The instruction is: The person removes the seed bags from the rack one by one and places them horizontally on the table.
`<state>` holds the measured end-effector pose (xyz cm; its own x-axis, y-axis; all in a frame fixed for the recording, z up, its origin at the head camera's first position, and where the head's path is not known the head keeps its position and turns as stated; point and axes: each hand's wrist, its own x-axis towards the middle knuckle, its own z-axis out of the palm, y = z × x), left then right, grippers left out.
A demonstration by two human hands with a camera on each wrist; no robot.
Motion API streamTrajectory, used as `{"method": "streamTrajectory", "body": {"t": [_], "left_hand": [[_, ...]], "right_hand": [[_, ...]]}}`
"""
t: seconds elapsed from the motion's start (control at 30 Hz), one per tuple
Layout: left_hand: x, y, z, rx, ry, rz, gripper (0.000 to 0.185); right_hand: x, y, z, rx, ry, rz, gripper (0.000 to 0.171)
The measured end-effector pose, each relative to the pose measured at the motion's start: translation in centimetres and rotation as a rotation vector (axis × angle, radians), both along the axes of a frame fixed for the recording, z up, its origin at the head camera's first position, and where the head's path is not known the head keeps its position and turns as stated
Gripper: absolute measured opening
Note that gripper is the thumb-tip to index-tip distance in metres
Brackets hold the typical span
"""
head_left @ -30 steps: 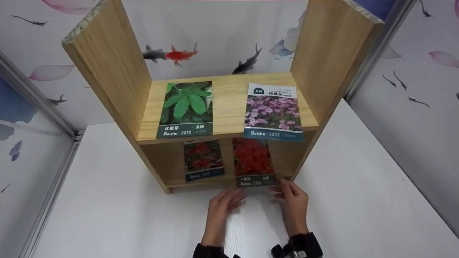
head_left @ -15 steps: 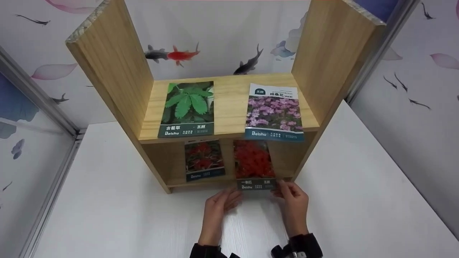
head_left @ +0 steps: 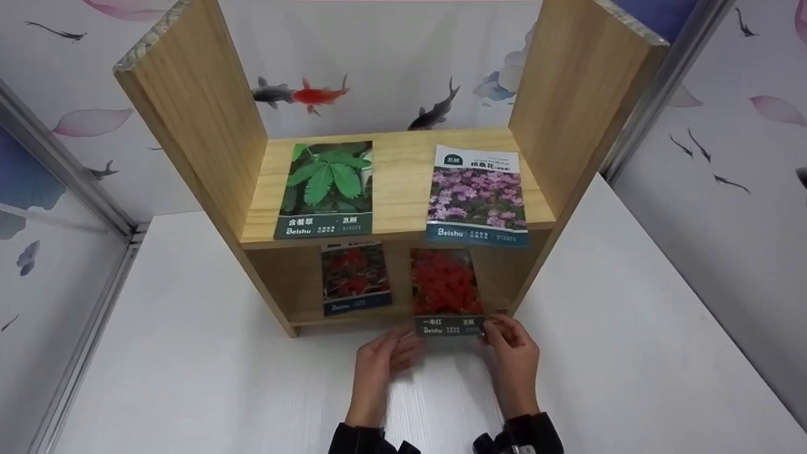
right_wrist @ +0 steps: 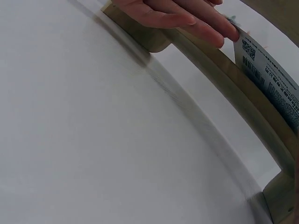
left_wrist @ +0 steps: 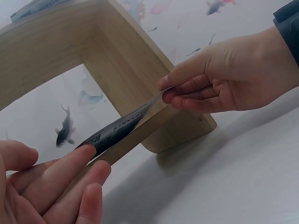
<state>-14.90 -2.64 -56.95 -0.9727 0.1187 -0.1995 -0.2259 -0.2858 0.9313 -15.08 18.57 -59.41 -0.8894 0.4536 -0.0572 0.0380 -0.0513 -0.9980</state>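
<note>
Both hands grip one red flower packet (head_left: 446, 291) by its bottom corners. Left hand (head_left: 381, 364) pinches the left corner with its fingertips (left_wrist: 91, 151), and right hand (head_left: 512, 353) pinches the right corner between thumb and fingers (left_wrist: 175, 91). Both hands are low over the white counter (head_left: 189, 378), just in front of the wooden shelf (head_left: 391, 208). Most of the packet sits in the bottom part of the shelf, on the right, with its lower edge sticking out past the front. Beside it, on the left, lies a darker red packet (head_left: 354, 279). Farther back, on the top board, lie a green leaf packet (head_left: 326, 189) and a purple flower packet (head_left: 477, 195). Behind is a wall with fish (head_left: 302, 94) on it.
</note>
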Motion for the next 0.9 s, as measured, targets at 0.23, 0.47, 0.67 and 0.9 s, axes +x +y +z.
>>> {"method": "streamTrajectory", "body": {"t": [0.23,0.47,0.67,0.9], "left_hand": [[0.1,-0.2,0.2,-0.014,-0.14,-0.017,0.057],[-0.3,0.4,0.8,-0.041,-0.076,-0.02,0.045],[-1.0,0.9,0.4,-0.04,-0.049,0.005,0.038],[-1.2,0.8,-0.5,-0.062,-0.137,-0.026,0.036]], "right_hand": [[0.1,-0.3,0.2,0.065,-0.123,0.143,0.055],[-1.1,0.1,1.4,0.05,-0.146,0.162,0.062],[-2.1,0.1,1.8,0.066,-0.116,0.112,0.055],[-2.2,-0.3,1.0,0.025,-0.153,0.113,0.06]]}}
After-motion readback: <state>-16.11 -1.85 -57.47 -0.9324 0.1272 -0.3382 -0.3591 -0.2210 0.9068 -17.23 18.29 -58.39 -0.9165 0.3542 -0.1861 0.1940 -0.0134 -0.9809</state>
